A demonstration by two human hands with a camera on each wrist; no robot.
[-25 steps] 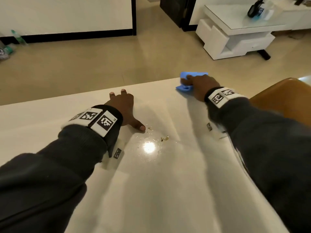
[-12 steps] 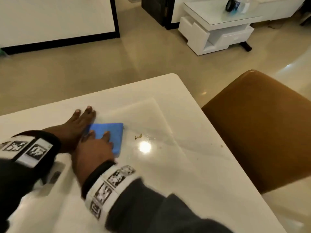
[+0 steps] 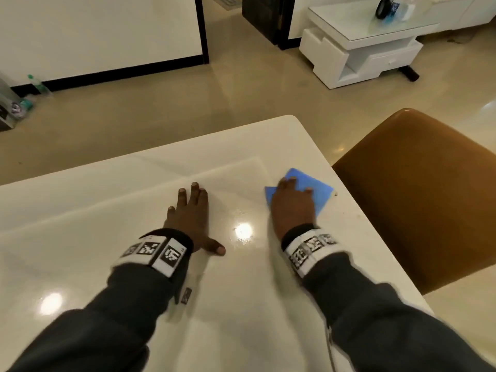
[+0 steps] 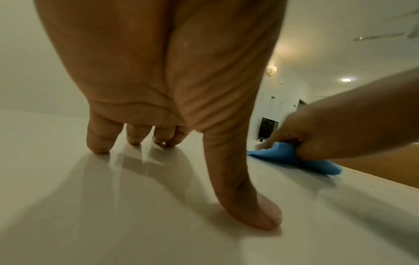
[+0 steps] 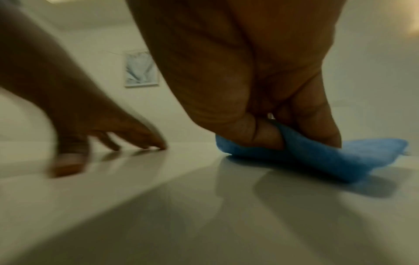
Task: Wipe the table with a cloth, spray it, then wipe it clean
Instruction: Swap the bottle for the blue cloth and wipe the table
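One soft blue cloth (image 3: 319, 193), pinned under the right hand (image 3: 292, 208) at the table's (image 3: 241, 304) two o'clock edge.
Light and limp, it likely bunches; thumb and fingers curl into a fold. Left hand (image 3: 192, 216) lies flat, fingers spread, holding nothing.

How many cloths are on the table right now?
1. The blue cloth lies near the table's right edge beside the brown chair, gripped under the right hand. The left hand holds none.
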